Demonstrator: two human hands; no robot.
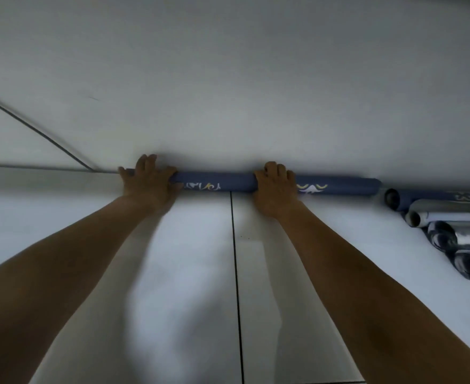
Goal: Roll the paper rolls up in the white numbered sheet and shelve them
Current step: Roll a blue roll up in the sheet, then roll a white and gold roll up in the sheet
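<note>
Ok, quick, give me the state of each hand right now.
Left hand: fingers curled over the blue patterned roll, holding it.
Right hand: holding the same roll, fingers curled over it.

The white floor (297, 300) (dark seams) carries a blue roll (214, 184) and, at twelve o'clock, a white sheet (228, 92). More rolls (444, 234) lie at three o'clock.

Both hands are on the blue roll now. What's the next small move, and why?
Probably roll the blue roll forward into the white sheet: left hand and right hand hold it at the sheet's near edge, other rolls wait at right.
</note>
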